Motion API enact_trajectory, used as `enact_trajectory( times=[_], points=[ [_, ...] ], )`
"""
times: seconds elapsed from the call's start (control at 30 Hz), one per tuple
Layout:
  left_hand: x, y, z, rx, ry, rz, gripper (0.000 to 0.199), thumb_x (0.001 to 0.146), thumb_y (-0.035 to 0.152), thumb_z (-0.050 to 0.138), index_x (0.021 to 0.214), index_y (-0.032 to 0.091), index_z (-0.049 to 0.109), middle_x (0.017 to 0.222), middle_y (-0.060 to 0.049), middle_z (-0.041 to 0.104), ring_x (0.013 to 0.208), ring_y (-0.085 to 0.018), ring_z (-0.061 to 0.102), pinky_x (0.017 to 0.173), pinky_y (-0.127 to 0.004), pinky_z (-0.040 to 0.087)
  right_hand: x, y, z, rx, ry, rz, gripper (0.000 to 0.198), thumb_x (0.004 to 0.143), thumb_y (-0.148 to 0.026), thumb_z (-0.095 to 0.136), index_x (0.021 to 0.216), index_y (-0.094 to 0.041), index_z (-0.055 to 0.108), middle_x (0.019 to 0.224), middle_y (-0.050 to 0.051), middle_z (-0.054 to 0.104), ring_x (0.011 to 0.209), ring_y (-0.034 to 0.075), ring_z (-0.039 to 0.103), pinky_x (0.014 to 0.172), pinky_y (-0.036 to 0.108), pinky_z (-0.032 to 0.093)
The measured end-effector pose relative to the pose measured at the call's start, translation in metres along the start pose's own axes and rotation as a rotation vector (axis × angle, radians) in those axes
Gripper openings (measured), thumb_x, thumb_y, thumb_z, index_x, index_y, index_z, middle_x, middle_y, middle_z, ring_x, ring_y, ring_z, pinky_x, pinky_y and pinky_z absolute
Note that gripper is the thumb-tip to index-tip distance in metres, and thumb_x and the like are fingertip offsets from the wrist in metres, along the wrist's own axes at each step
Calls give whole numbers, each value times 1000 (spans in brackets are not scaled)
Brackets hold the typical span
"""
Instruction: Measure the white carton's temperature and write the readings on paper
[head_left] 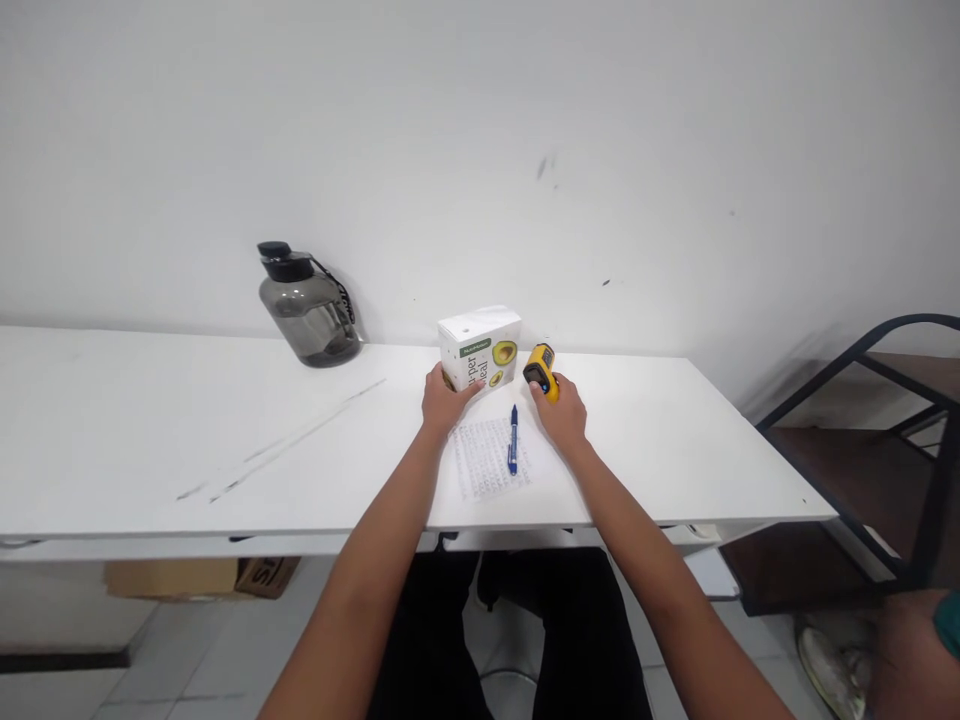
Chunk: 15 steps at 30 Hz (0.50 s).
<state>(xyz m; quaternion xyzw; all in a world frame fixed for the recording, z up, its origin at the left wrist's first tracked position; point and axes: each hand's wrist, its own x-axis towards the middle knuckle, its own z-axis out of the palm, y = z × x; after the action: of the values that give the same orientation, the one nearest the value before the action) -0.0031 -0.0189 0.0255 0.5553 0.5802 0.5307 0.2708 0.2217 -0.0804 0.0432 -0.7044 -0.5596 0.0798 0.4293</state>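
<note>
My left hand [444,400] grips the lower left side of a white carton [480,350] with avocado pictures, which stands upright on the table near the wall. To its right, my right hand [561,408] is wrapped round the handle of a yellow and black infrared thermometer [541,368], its small screen facing me. Between my forearms lies a sheet of handwritten paper [480,462]. A blue pen [513,440] rests on the sheet, its tip toward the carton.
A large grey water bottle [307,310] with a black lid stands at the left by the wall. The white table [187,420] ends at the right beside a dark shelf rack [847,480]. Cardboard [180,578] lies below. Another person's arm [911,650] shows at bottom right.
</note>
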Motion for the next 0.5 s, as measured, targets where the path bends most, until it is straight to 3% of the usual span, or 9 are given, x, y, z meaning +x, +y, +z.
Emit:
enact_trajectory(
  times=[0.1, 0.23, 0.5],
  points=[
    [-5, 7, -3, 67, 23, -29, 68, 63, 55, 89, 115, 27, 57, 123, -7, 60, 111, -29, 63, 94, -47, 52, -1, 2, -1, 206, 14, 25, 56, 90, -69, 50, 114, -22, 69, 102, 8, 72, 92, 25, 64, 80, 36, 50],
    [-10, 14, -3, -18, 11, 41, 65, 66, 49, 88, 119, 27, 58, 126, -6, 58, 114, -26, 62, 97, -44, 53, -4, 2, -3, 393, -28, 17, 66, 91, -77, 37, 99, -21, 70, 80, 4, 67, 77, 22, 61, 70, 32, 49],
    [-20, 28, -2, -128, -10, 145, 64, 67, 46, 89, 121, 27, 59, 123, -5, 58, 120, -25, 61, 107, -45, 53, -13, -3, -12, 369, -10, -218, 78, 90, -81, 30, 103, -18, 73, 91, 8, 72, 85, 24, 64, 76, 34, 50]
  ],
)
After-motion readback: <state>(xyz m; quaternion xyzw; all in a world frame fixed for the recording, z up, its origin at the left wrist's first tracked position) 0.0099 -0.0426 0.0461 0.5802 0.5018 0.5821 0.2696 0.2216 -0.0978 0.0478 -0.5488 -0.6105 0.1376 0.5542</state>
